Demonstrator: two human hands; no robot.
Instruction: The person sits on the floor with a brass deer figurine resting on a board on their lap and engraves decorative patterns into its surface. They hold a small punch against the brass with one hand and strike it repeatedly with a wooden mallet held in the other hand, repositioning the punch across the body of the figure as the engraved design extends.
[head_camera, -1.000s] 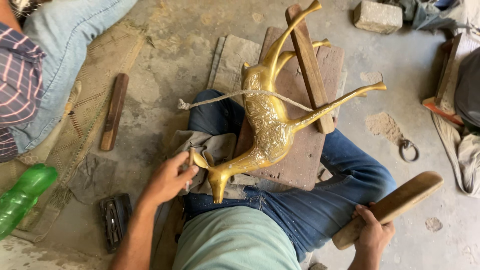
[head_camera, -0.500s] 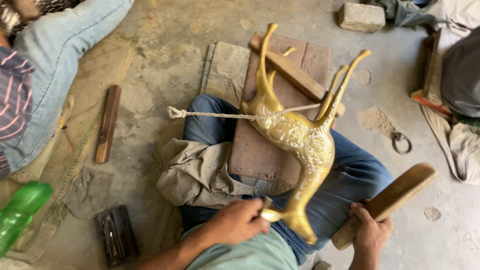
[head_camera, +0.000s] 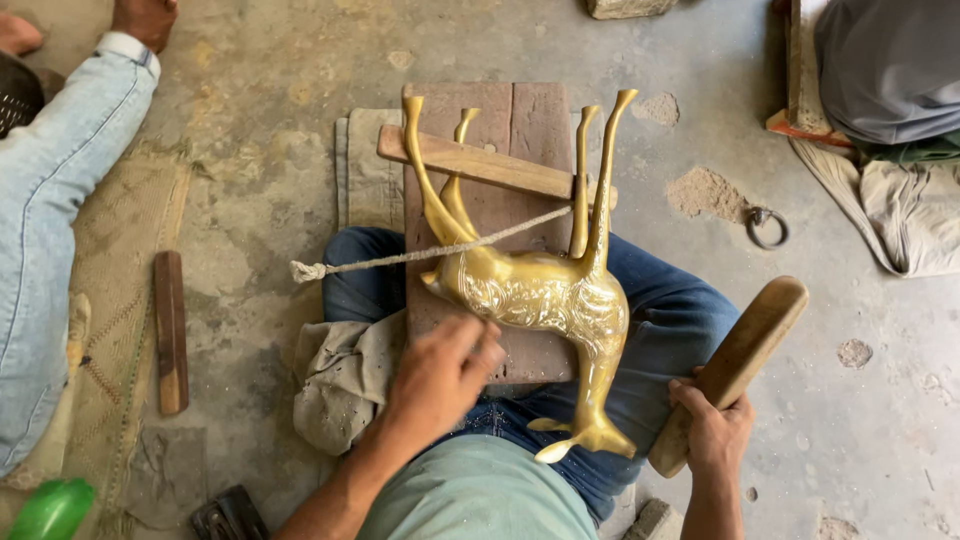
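The brass deer (head_camera: 545, 295) lies legs-up on the board (head_camera: 500, 215) across the lap, left hand (head_camera: 440, 375) resting loosely open against its flank, right hand (head_camera: 712, 430) closed on a mallet (head_camera: 735, 365); it looks heavy, rigid, slick, best held by the body.

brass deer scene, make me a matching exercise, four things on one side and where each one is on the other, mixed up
Things:
1. brass deer
2. wooden mallet
3. metal ring
4. green bottle

Places:
A. bottom left corner of the view
B. gripped in the right hand
C. on the bare floor beside a small heap of dust
D. on the wooden board across the lap, legs pointing away, left hand against its body

Pairs: 1-D, 2-B, 3-C, 4-A
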